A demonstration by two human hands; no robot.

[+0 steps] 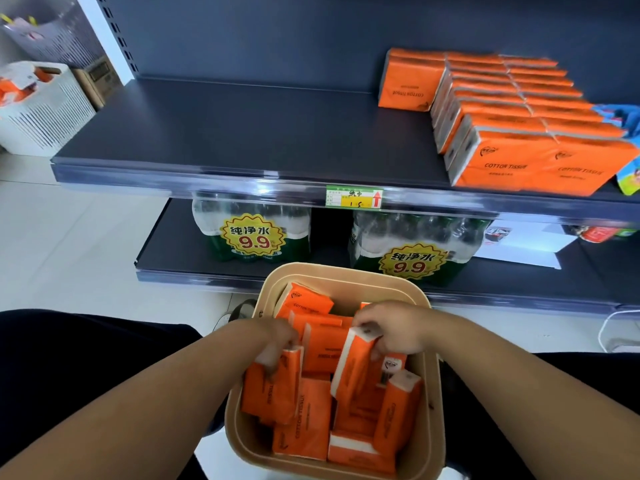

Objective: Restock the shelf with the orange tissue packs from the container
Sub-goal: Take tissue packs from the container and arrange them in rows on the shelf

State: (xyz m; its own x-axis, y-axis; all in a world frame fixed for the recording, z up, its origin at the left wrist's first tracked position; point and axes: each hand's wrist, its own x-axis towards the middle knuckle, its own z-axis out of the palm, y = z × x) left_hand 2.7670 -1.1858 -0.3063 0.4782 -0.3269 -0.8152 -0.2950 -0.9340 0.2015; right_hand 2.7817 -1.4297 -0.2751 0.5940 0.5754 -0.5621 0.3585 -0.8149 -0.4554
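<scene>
A tan container (349, 277) stands on the floor in front of me, holding several loose orange tissue packs (304, 420). Both my hands are inside it. My left hand (277, 341) grips the top end of one upright orange pack (272, 393) at the container's left side. My right hand (391, 329) pinches the top of another orange pack (353, 365), tilted in the middle. On the dark upper shelf (225, 133), rows of orange tissue packs (512, 109) stand at the right end.
A price tag (354, 196) hangs on the shelf's front rail. Two shrink-wrapped bundles of water bottles (252, 233) sit on the lower shelf. A white slatted basket (41, 105) stands at far left. My dark-clothed knees flank the container.
</scene>
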